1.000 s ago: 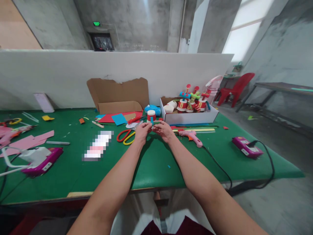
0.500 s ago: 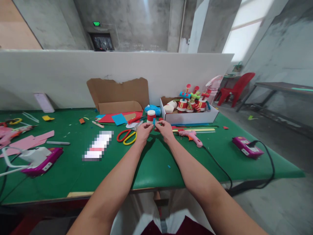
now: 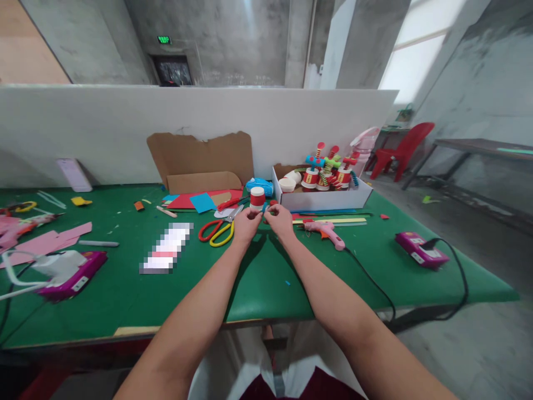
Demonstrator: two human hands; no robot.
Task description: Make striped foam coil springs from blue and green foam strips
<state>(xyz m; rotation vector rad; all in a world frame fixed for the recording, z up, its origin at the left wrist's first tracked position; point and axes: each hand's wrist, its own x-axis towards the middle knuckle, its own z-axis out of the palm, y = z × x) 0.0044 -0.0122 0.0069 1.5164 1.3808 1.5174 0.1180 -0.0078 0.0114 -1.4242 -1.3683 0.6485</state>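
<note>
My left hand (image 3: 245, 222) and my right hand (image 3: 280, 218) meet over the green table (image 3: 266, 278), fingers pinched together on a small blue strip (image 3: 264, 208) held between them. Just beyond the fingertips a red and white paper cup (image 3: 257, 197) stands upright. Red and yellow scissors (image 3: 215, 230) lie left of my left hand. A pink glue gun (image 3: 327, 230) lies right of my right hand, with its black cord running off the front edge.
A white box (image 3: 328, 195) with several finished cup toys stands at the back right. Torn cardboard (image 3: 200, 158) leans on the white partition, coloured sheets (image 3: 200, 201) before it. Purple power strips (image 3: 420, 248) (image 3: 73, 276) lie at both sides; pink paper scraps (image 3: 45, 240) at left.
Both hands have drawn closer together and a little farther from me, toward the cup. The blue strip between the fingers now shows much shorter.
</note>
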